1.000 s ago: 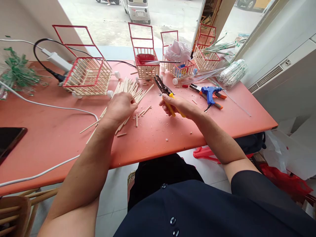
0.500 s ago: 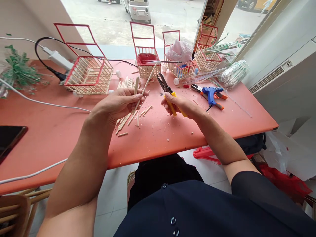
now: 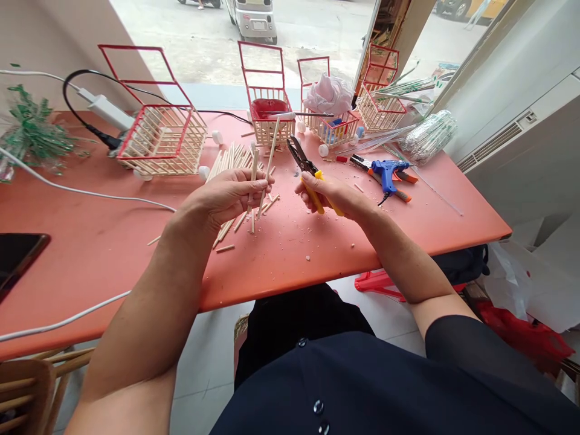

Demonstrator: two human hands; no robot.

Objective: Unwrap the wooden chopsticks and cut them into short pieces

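My left hand (image 3: 229, 194) is closed round two thin wooden sticks (image 3: 270, 162), which stand nearly upright above the salmon table (image 3: 90, 241). A loose pile of wooden sticks (image 3: 231, 160) lies just behind that hand. My right hand (image 3: 333, 194) grips yellow-handled pliers (image 3: 304, 164) whose dark jaws point up and left, close to the held sticks. Short stick offcuts and crumbs lie between the hands.
Several red-framed stick baskets stand at the back, the largest (image 3: 161, 136) at left. A blue glue gun (image 3: 387, 169) lies to the right beside bagged sticks (image 3: 428, 134). White and black cables (image 3: 81, 192) cross the left side; a dark phone (image 3: 16, 257) sits at the left edge.
My left hand lifted two sticks off the pile and has turned them more upright, moving them toward the pliers. My right hand has stayed almost still with the pliers.
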